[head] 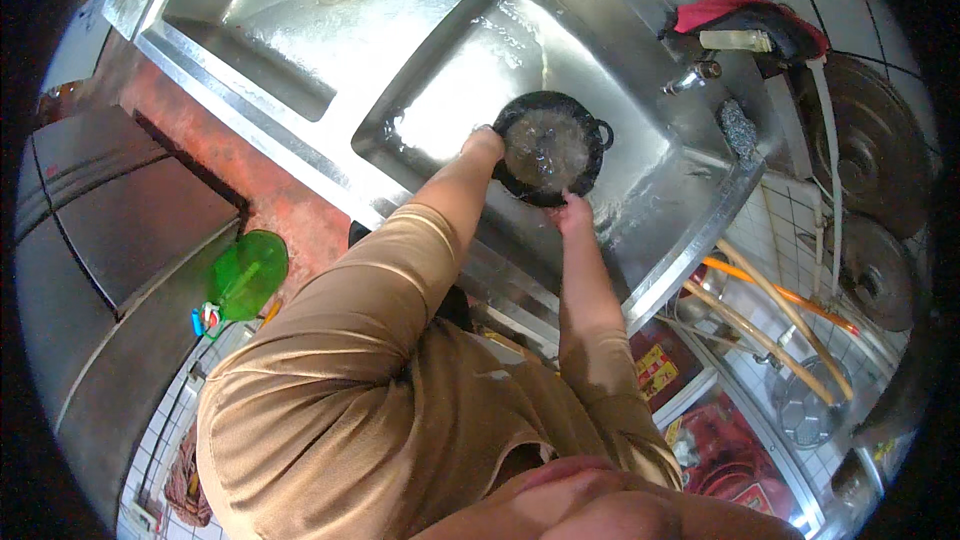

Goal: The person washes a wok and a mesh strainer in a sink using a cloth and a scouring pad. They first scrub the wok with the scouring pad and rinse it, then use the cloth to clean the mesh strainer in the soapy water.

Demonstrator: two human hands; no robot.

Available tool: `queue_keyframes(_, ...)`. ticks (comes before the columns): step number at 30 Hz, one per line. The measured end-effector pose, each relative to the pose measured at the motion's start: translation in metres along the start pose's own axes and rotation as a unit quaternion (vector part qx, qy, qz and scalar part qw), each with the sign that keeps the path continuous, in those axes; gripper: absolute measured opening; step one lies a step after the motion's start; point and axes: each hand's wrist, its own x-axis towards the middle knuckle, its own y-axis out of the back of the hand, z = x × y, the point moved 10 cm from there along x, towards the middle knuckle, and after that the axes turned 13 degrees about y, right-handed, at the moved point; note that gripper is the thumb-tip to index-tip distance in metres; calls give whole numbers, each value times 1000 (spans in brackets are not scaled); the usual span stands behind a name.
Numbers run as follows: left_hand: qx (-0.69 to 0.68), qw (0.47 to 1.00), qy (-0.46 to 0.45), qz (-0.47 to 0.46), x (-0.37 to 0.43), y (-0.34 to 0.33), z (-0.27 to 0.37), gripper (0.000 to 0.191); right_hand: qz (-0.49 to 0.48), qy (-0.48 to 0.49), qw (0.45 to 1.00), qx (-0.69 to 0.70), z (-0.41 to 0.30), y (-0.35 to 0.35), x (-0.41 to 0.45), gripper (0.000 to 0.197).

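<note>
A round black pan (555,99) with small loop handles is in the steel sink basin (457,187), with cloudy water inside it. My left hand (484,144) grips its left rim. With fingers over the near edge, my right hand (574,214) holds the pan's lower right side. The right loop handle (606,133) is free of both hands. A thin stream of water (544,67) shows on the basin just beyond the pan. Whether the pan's base touches the basin floor cannot be told.
A metal tap (694,78) and a scouring pad (736,129) are along the right ledge, near a red and black cloth (742,11). Another basin (247,71) adjoins on the left. Wooden poles (765,341) lean at right; a green plastic object (247,277) is lower left.
</note>
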Motion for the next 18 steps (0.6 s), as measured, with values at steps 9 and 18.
queue_keyframes(9,-24,997,-54,-47,-43,61,-6,16,-127,174,973,85,-75,-83,-52,25)
queue_keyframes(18,-505,846,-105,-135,-145,150,-56,20,-209,285,928,-115,-170,-194,-166,16)
